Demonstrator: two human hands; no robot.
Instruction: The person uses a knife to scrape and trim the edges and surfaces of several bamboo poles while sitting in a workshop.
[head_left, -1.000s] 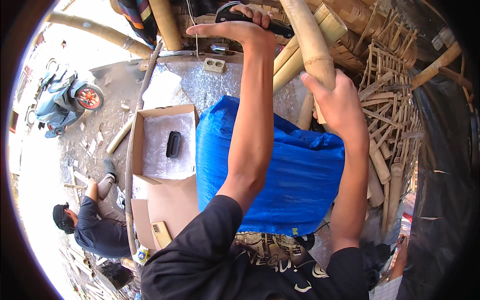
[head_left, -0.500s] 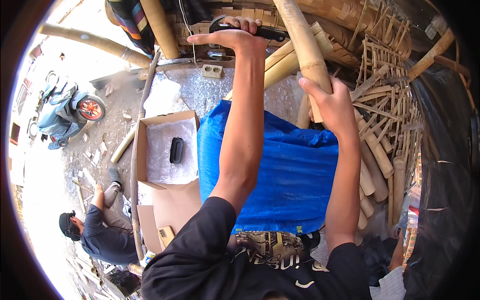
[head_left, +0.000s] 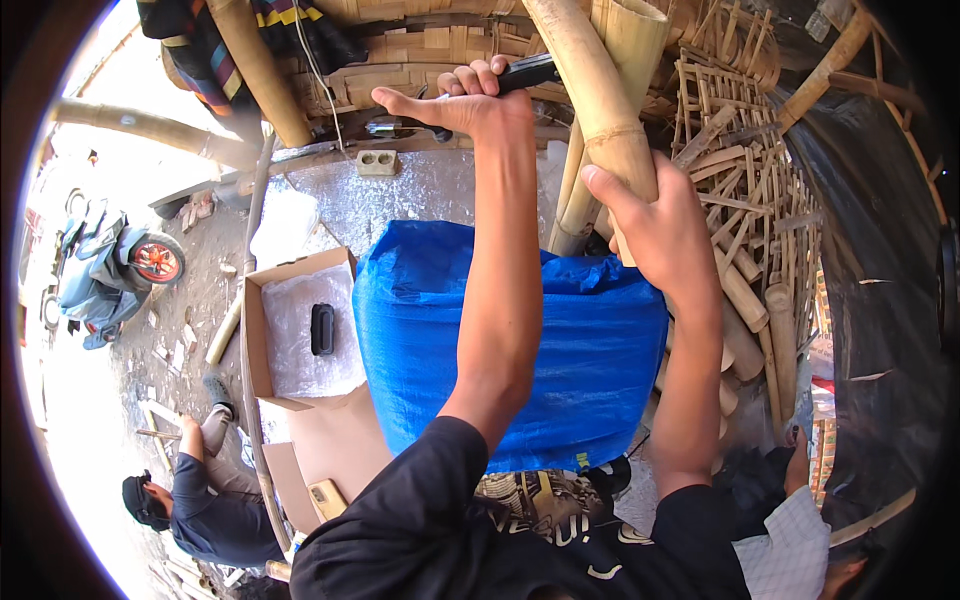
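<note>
My right hand (head_left: 658,226) is closed around the near end of a thick bamboo pole (head_left: 592,95), thumb along its side. The pole slants up and away to the left. Farther ahead, my left hand (head_left: 478,105) grips a black tool (head_left: 527,74) with a curved black handle end. Its forward part reaches close to the pole; whether they touch I cannot tell. The thumb sticks out to the left, and the palm hides the tool's middle. Beneath both forearms, a blue tarpaulin (head_left: 590,350) lies over my lap.
At left, an open cardboard box (head_left: 259,345) holds a black tray-like piece (head_left: 321,330); a phone (head_left: 326,498) lies nearby. Bamboo pieces (head_left: 742,300) and a slatted bamboo frame (head_left: 765,190) fill the right. A co-worker (head_left: 215,505) sits lower left, another person's sleeve (head_left: 785,545) lower right. A motorbike (head_left: 110,265) stands outside.
The view has shifted, so surroundings appear farther left. My left hand and the black tool have turned and moved lower relative to the pole, the tool's forward part now pointing up toward it.
</note>
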